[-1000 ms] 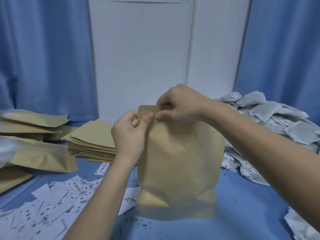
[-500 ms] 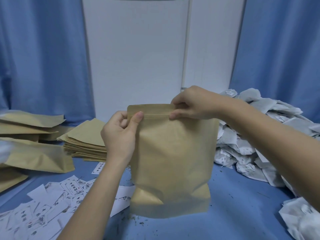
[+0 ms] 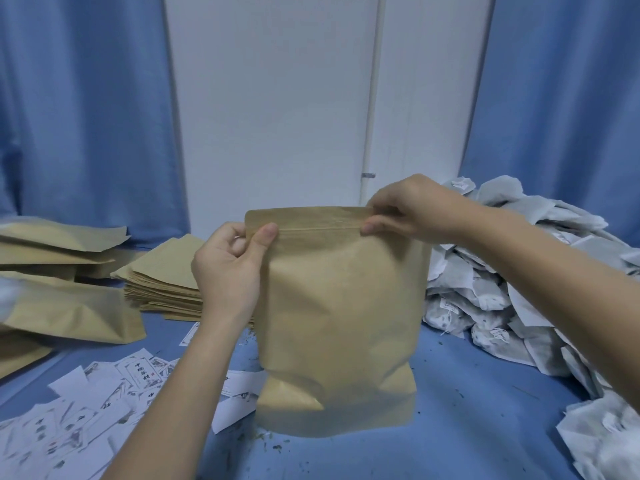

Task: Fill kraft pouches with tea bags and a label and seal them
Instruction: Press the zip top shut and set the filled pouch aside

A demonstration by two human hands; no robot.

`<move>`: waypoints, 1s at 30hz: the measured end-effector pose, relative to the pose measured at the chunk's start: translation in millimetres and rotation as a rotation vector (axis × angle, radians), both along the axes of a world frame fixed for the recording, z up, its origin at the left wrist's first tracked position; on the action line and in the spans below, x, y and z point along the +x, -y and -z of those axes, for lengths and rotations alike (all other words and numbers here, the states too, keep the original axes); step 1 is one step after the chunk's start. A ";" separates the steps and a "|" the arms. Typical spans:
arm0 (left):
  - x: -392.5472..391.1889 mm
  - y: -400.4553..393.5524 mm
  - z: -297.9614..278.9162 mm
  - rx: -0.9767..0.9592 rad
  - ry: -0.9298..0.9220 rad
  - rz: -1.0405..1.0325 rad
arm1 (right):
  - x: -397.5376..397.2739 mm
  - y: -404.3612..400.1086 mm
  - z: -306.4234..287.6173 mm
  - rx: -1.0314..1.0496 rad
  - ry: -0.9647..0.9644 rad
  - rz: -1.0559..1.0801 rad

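Your left hand [image 3: 227, 271] and right hand [image 3: 412, 211] pinch opposite ends of the upright kraft pouch [image 3: 341, 323] top strip between them.

Both forearms are bare up to the frame edge, with no sleeves showing. The left hand [image 3: 227, 271] and right hand [image 3: 412, 207] wear no gloves, rings or watch.

Tan pouch [image 3: 339, 313], blue table [image 3: 467, 427]

my fingers [image 3: 239, 237] hidden behind pouch [image 3: 339, 306] | pouch contents unseen | label [image 3: 142, 374] print too small to read | near-right tea bags [image 3: 602, 441] cut by edge
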State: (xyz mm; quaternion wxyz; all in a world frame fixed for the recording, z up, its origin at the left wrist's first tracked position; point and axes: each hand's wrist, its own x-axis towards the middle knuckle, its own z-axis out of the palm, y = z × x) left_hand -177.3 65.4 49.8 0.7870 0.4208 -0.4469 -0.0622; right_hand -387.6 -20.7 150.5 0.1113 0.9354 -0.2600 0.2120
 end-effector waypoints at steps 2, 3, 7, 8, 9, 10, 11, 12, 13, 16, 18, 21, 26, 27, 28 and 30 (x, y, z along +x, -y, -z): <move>2.2 0.0 -2.9 -0.004 -0.006 0.006 | -3.5 2.8 0.6 -0.015 0.004 0.029; 4.2 0.0 -4.8 -0.006 -0.015 0.002 | -5.0 5.0 1.0 -0.031 0.013 0.067; 5.6 1.3 -4.0 -0.002 -0.029 0.005 | -15.2 8.9 10.3 -0.119 0.067 0.142; 3.9 1.5 -2.1 0.004 -0.033 0.008 | -17.2 9.9 13.5 -0.132 0.082 0.114; 1.5 2.5 -0.9 0.006 -0.037 0.010 | -17.7 10.4 13.9 -0.153 0.085 0.095; -0.4 3.2 -0.1 0.008 -0.038 0.008 | -16.7 9.9 13.4 -0.176 0.079 0.104; -2.3 3.6 0.2 0.012 -0.035 0.004 | -13.0 7.9 13.6 -0.203 0.078 0.127; -4.8 4.3 -0.1 0.007 -0.035 0.010 | -5.9 4.8 13.7 -0.238 0.088 0.148; -8.0 5.0 -0.7 -0.004 -0.042 0.031 | 4.4 0.8 15.8 -0.267 0.117 0.157; -19.7 5.5 -2.1 -0.016 -0.087 0.124 | 51.2 -14.7 28.0 -0.369 0.237 0.166; -22.9 5.1 -2.4 -0.006 -0.105 0.155 | 75.6 -25.7 32.8 -0.467 0.291 0.212; -24.4 3.4 -2.2 -0.002 -0.126 0.181 | 89.7 -28.8 38.7 -0.637 0.481 0.212; -11.4 -0.3 2.9 -0.041 -0.179 0.127 | 64.5 -11.8 40.2 -0.642 0.503 0.111; -9.4 -1.3 3.3 -0.052 -0.191 0.140 | 55.5 -9.1 38.5 -0.622 0.491 0.162; -9.3 -0.9 1.9 -0.058 -0.192 0.163 | 48.8 -6.7 36.8 -0.589 0.455 0.233; -11.9 0.2 -0.8 -0.048 -0.179 0.180 | 38.0 0.1 35.6 -0.482 0.385 0.331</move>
